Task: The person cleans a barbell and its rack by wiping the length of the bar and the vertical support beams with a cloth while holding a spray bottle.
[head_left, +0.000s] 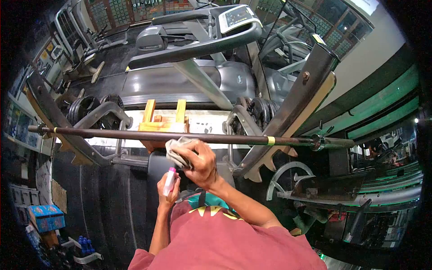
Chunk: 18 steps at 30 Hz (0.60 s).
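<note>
My right hand (203, 164) is closed around a crumpled grey cloth (174, 152), just below the barbell (234, 138) in this view. Lower down and to the left, my left hand (163, 194) grips a spray bottle (169, 182), whose white and pink spray head points up and away from me. The bottle's body is hidden behind the hand. Across the rack's two uprights lies the dark bar, with yellow tape bands and a collar at each end. Beneath the cloth shows part of a dark padded bench (158, 167).
Notched rack uprights (310, 76) rise on both sides. Weight plates (261, 112) hang low by each one. Behind the bar are a wooden stand (164, 123) and a treadmill (180, 83). A blue patterned box (46, 218) sits at lower left.
</note>
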### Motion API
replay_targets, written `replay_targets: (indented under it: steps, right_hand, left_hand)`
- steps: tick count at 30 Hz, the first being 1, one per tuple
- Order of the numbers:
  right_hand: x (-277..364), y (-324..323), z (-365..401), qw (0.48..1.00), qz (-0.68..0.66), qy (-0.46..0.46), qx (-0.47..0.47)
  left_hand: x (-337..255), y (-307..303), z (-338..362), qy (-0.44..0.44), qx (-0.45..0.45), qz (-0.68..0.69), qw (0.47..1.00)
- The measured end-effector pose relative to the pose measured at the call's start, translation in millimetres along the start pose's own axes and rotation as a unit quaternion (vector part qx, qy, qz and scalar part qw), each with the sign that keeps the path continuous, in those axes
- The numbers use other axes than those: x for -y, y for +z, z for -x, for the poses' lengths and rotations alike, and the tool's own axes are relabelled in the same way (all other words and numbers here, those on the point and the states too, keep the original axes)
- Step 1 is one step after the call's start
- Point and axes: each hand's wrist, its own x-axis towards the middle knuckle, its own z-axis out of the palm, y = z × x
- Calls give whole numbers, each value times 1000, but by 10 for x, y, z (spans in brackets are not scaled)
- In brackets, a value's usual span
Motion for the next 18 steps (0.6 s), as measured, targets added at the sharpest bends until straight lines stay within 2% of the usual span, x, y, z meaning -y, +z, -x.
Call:
replay_targets:
  steps: [1, 3, 5, 6, 7, 8, 9, 10, 11, 13, 15, 17, 18]
  right_hand:
    - [-7, 37, 109, 995, -90, 53, -1]
    - [-89, 12, 363, 972, -155, 174, -24]
    - [-265, 24, 668, 903, -239, 343, -99]
    - [-390, -60, 821, 807, -346, 462, -124]
    - [-543, -166, 981, 671, -506, 514, -174]
    - [-695, -278, 1179, 615, -527, 545, -219]
    - [-909, -387, 1319, 534, -598, 539, -259]
    - [-998, -534, 1425, 517, -565, 554, -326]
    - [-1132, -654, 1483, 537, -582, 502, -348]
    - [-750, -897, 905, 552, -533, 458, -450]
    - [-810, -938, 808, 621, -509, 374, -465]
    - [-766, -762, 726, 606, -470, 388, -511]
    - [-746, -669, 778, 655, -455, 353, -490]
  left_hand:
    - [29, -7, 16, 1, -21, 7, 1000]
    - [0, -85, 57, -8, -59, 28, 998]
    - [69, -131, 68, -7, -96, 63, 993]
    - [62, -190, 79, -8, -85, 56, 995]
    - [74, -229, 93, -10, -89, 53, 995]
    - [85, -260, 102, -15, -89, 56, 994]
    - [98, -280, 97, -18, -88, 61, 994]
    - [116, -289, 95, -18, -88, 60, 994]
    - [139, -303, 97, -25, -89, 63, 994]
    - [199, -353, 88, -31, -86, 61, 994]
    - [230, -382, 64, -34, -90, 59, 994]
    - [194, -400, 41, -36, -102, 70, 992]
    - [172, -409, 30, -41, -119, 83, 989]
